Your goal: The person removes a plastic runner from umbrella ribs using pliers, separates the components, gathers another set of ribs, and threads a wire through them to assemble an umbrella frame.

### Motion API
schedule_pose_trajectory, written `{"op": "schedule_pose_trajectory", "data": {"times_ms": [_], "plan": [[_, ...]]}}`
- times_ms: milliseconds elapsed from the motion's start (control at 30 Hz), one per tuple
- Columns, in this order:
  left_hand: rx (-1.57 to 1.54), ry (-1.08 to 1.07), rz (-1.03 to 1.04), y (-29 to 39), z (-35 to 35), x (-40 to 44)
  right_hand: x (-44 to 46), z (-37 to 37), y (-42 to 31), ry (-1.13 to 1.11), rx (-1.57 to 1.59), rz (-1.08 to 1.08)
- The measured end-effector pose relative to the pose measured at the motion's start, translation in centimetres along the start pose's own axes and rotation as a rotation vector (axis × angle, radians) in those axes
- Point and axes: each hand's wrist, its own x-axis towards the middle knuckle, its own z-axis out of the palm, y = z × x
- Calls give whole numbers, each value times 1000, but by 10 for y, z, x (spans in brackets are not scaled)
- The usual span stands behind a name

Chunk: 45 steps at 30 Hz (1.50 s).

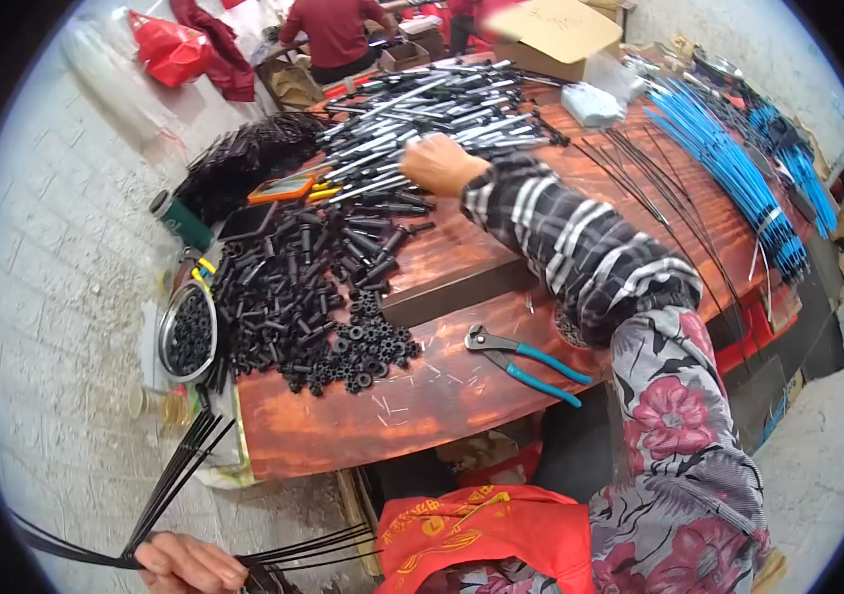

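Observation:
At the lower left, my left hand (pixel 189 562) is closed around a bundle of thin black rods (pixel 179 465). My right hand (pixel 442 165) reaches across the table to the near edge of a heap of silver and black rods (pixel 422 109). Its fingers are curled and blurred, and whatever they hold cannot be made out. Left of that arm lies a pile of black tubes and small black rings (pixel 293 287). Pliers with teal handles (pixel 531 361) rest nearer me on the red-brown table (pixel 343 436).
A metal bowl of black rings (pixel 189 332) and a green cup (pixel 180 220) line the left edge. Blue rods (pixel 729 168) lie at the right, a cardboard box (pixel 550 40) at the back. A person in a red shirt (pixel 335 35) is beyond the table.

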Motion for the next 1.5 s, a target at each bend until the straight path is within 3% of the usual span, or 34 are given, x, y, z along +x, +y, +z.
{"op": "schedule_pose_trajectory", "data": {"times_ms": [100, 133, 233, 300, 367, 500, 533, 667, 733, 767, 800, 833, 867, 967, 1067, 1233, 1333, 1367, 1433, 1500], "plan": [[-46, 124, 16, -12, 5, 7, 23, -25, 4, 107, -83, -25], [-71, 102, -8, -15, 9, 16, 30, -43, -4, 57, -31, 87], [-237, -264, -220, -17, 24, 39, 51, -60, -16, 114, 6, 157], [-244, -278, -225, -20, 35, 41, 73, -52, -20, 110, 44, 208], [-250, -270, -220, -23, 45, 40, 84, -33, -20, -92, 250, 352], [-265, -284, -315, -18, 55, 35, 57, -32, -18, -162, 430, 486], [-268, -286, -316, -18, 56, 34, 45, -37, -11, -193, 413, 432], [-298, -311, -313, -18, 54, 24, -68, -92, 42, -276, 376, 440], [-137, -145, -213, -20, 50, 10, -159, -118, 65, -178, 363, 603], [-56, -61, -160, -21, 48, 4, -199, -134, 75, -335, 320, 743], [-55, -60, -156, -22, 48, 2, -245, -151, 78, -366, 200, 734], [-55, -50, -150, -24, 49, 3, -292, -143, 87, -205, 145, 671], [-54, -41, -145, -25, 51, 7, -334, -135, 99, -408, 114, 854], [-97, -45, -148, -23, 65, 17, -388, -184, 57, -555, 204, 1038], [-199, -70, -158, -21, 83, 28, -410, -199, 22, -468, 182, 984], [-153, -104, -135, -11, 107, 43, -448, -159, 6, -425, 103, 956], [-172, -72, -107, -8, 121, 52, -451, -158, 10, -48, 239, 944], [-204, -40, -121, -8, 126, 54, -451, -161, 12, -42, 247, 934], [-276, 16, -147, -9, 137, 60, -428, -208, 8, 227, 739, 1017], [-218, 95, -204, -8, 158, 62, -402, -250, -2, 280, 880, 1015]]}}
